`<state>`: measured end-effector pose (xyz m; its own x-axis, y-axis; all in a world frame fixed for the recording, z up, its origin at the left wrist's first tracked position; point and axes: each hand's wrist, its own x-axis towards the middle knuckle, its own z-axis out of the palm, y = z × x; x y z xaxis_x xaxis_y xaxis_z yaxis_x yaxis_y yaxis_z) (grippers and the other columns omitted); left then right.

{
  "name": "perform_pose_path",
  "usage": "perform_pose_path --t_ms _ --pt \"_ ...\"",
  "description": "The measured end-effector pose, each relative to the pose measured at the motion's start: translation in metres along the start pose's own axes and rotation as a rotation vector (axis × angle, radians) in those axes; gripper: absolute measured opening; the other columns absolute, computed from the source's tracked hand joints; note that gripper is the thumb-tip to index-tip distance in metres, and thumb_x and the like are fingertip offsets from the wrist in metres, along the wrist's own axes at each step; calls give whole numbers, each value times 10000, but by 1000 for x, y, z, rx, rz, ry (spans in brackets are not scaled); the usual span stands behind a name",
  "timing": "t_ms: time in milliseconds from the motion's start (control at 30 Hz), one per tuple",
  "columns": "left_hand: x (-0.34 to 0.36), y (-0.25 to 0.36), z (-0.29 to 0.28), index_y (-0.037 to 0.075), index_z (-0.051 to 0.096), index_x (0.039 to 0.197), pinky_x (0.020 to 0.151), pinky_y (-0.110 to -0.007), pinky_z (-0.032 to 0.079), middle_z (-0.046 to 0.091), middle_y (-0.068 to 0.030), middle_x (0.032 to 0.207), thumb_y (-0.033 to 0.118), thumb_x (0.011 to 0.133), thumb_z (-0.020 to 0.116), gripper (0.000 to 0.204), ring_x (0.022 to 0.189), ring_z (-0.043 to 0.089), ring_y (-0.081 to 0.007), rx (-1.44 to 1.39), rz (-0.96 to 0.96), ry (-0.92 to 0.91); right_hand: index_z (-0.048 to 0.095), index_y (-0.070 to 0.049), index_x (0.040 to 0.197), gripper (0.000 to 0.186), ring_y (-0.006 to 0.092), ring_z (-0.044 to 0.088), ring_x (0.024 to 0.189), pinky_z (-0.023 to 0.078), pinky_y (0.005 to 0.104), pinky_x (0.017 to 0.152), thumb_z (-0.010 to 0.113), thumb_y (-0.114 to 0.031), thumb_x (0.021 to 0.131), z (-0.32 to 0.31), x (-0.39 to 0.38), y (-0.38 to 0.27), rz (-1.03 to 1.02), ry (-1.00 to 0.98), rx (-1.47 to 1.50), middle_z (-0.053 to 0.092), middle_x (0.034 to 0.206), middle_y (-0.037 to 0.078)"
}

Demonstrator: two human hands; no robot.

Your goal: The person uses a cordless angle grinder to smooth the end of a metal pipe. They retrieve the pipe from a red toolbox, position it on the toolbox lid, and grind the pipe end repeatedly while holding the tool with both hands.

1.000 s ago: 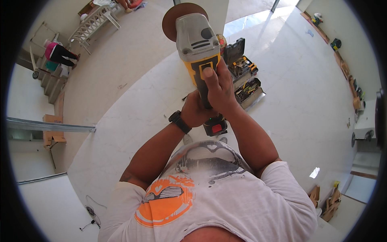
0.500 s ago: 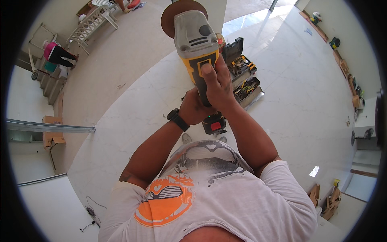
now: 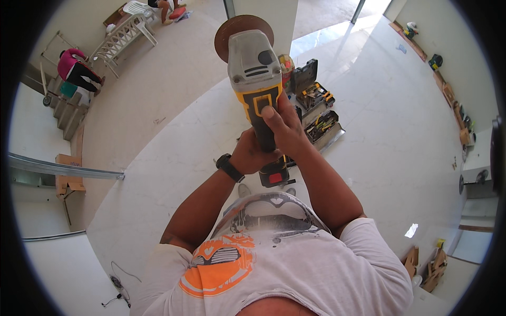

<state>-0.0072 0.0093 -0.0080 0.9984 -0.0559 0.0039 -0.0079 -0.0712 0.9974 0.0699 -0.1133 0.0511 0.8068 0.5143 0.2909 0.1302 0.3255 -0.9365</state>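
Both my hands hold a cordless angle grinder (image 3: pixel 255 68), grey at the head and yellow and black along the body. Its brown round disc (image 3: pixel 224 39) points away from me at the far end. My left hand (image 3: pixel 250 152), below a black wristwatch, is wrapped round the rear handle. My right hand (image 3: pixel 286 126) grips the body from the right, with the thumb lying by the switch on top. The black and red battery (image 3: pixel 274 175) sticks out toward my belly. The fingers under the tool are hidden.
Beyond my right hand an open toolbox (image 3: pixel 319 124) full of tools stands on the pale tiled floor. A person in a pink top (image 3: pixel 74 68) bends near steps at the far left, by white plastic chairs (image 3: pixel 126 39). A metal post (image 3: pixel 68 166) juts in from the left.
The grinder and both hands have come slightly nearer to my body. My right thumb has slid back a little on the tool. The person in pink has shifted slightly.
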Motion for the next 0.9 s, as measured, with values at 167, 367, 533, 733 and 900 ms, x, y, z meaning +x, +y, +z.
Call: perform_pose_path --t_ms 167,367,533,733,900 --pt "1 0 -2 -3 616 1225 900 -354 579 738 -103 1106 101 739 854 551 1008 716 -189 15 -1 -8 447 12 1415 701 197 595 1115 476 356 985 649 -499 980 0 -5 3 -36 15 1 637 1224 133" --pt "1 1 6 2 630 1212 876 -354 586 749 -102 1077 84 728 841 534 989 733 -207 24 7 27 509 23 1310 657 208 644 986 512 359 908 651 -527 979 3 0 3 -107 110 -156 686 1084 145" --pt "4 2 8 1 637 1209 871 -363 589 754 -111 1076 106 718 858 549 987 742 -216 77 35 42 523 26 1268 629 223 655 954 518 366 882 658 -515 977 5 0 2 -129 136 -191 690 1050 155" --pt "3 3 8 1 640 1202 867 -367 589 757 -121 1060 129 719 866 548 986 745 -222 84 25 24 510 16 1351 622 169 586 1049 480 332 946 605 -499 1015 2 1 1 -60 97 -232 642 1164 113" --pt "8 2 5 6 641 1196 873 -361 587 757 -114 1057 117 731 860 526 984 744 -222 167 62 32 512 6 1382 629 158 580 1080 476 329 970 620 -489 1010 1 0 2 -82 90 -89 637 1209 99"
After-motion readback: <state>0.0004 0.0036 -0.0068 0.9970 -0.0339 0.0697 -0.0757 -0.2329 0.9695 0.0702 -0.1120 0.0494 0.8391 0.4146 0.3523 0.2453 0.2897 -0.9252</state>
